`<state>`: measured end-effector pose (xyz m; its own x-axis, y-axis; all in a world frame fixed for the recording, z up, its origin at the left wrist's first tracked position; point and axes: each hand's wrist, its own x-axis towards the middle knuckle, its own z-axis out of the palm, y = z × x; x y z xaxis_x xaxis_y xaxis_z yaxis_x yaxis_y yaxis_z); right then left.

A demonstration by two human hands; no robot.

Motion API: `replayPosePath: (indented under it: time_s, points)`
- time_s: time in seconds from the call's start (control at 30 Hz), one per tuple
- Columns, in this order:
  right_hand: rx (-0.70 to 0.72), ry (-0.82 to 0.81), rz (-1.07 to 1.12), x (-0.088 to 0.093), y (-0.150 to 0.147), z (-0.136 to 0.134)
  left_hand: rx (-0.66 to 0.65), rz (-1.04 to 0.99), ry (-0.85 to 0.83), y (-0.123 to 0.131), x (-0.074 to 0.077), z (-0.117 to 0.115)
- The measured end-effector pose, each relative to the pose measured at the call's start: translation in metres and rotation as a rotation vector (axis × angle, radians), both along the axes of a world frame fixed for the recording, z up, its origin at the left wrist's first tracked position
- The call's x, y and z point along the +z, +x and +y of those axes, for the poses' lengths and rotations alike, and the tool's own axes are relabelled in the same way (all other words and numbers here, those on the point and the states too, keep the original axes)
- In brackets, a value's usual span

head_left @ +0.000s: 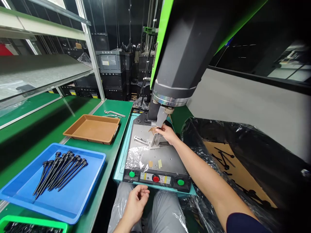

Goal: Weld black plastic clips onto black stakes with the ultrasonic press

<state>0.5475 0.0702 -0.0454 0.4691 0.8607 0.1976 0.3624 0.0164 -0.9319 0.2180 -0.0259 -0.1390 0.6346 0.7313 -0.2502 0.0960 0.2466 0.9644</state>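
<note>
My right hand (168, 134) reaches to the metal fixture (155, 141) on the machine's base plate, just under the grey tool head (161, 116). Its thumb and fingers are pinched together at the fixture's top; a small dark bit shows there, but the fingers cover most of it. My left hand (137, 200) hovers over my lap, in front of the button panel (145, 177). Its fingers are loosely curled in, with nothing visible in them. Black rods with thick caps (62, 170) lie bunched in a blue tray (93, 187) to the left.
A brown tray (91, 129) and metal wrenches (114, 114) are on the green bench at left. A green bin (36, 221) of black parts sits at lower left. At right, a carton lined with black plastic (194, 136) holds several black rods (224, 157).
</note>
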Motion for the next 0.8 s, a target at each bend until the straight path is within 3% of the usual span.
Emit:
replayPosePath:
  time_s: [0.23,0.37,0.47,0.53,0.67,0.8]
  points:
    - [-0.105,-0.098,-0.178,0.001,0.003,-0.009,0.038,0.01,0.094,-0.005,0.004,0.014]
    - [-0.235,-0.339,-0.374,-0.004,0.029,-0.041,0.226,0.086,0.278,-0.018,0.009,0.052]
    - [-0.187,-0.551,-0.527,-0.015,0.043,-0.068,0.377,0.249,0.497,-0.022,0.005,0.085]
    - [-0.117,-0.654,-0.613,-0.022,0.045,-0.081,0.4,0.388,0.57,-0.02,-0.004,0.102]
    - [-0.048,-0.762,-0.747,-0.033,0.042,-0.089,0.338,0.504,0.36,-0.013,-0.02,0.122]
    - [-0.043,-0.782,-0.799,-0.036,0.045,-0.086,0.366,0.362,0.158,-0.014,-0.018,0.128]
